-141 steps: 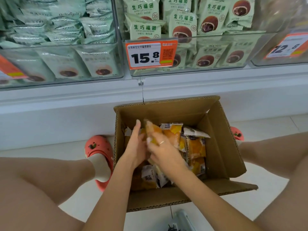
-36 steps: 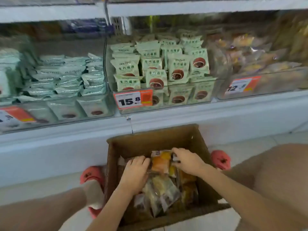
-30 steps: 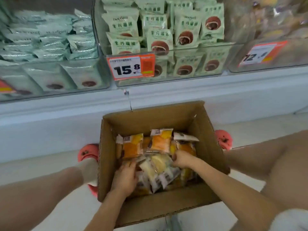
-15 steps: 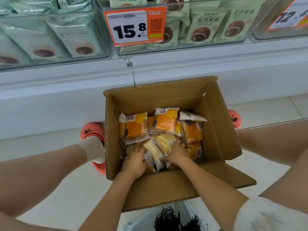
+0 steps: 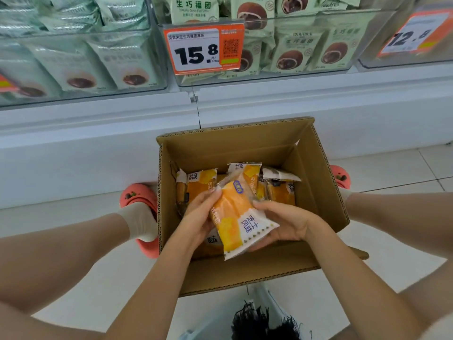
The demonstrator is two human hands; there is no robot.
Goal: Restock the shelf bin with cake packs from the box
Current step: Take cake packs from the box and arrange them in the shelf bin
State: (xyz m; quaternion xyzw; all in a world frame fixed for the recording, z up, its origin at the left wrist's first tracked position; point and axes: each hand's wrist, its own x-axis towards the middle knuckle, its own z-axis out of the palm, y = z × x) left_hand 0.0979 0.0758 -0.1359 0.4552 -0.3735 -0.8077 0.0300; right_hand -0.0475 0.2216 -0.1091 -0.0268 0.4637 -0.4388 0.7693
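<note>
An open cardboard box (image 5: pixel 316 173) stands on the floor between my feet. Several orange-and-white cake packs (image 5: pixel 201 182) lie inside it. Just above them I hold one orange and yellow cake pack (image 5: pixel 235 217), tilted, with its white end toward me. My left hand (image 5: pixel 198 214) grips the pack's left side, fingertips at its upper edge. My right hand (image 5: pixel 284 222) cups it from the right and below. More packs lie under my hands, partly hidden.
Clear shelf bins hold green snack packs (image 5: pixel 291 52) above a white ledge (image 5: pixel 269 104). An orange price tag 15.8 (image 5: pixel 203 50) hangs at the centre, another tag 12.8 (image 5: pixel 414 35) at right. Pink clogs (image 5: pixel 137 195) flank the box. The floor is white tile.
Both hands were down among the packs in the box's near part; now they have risen with one cake pack held between them above the rest.
</note>
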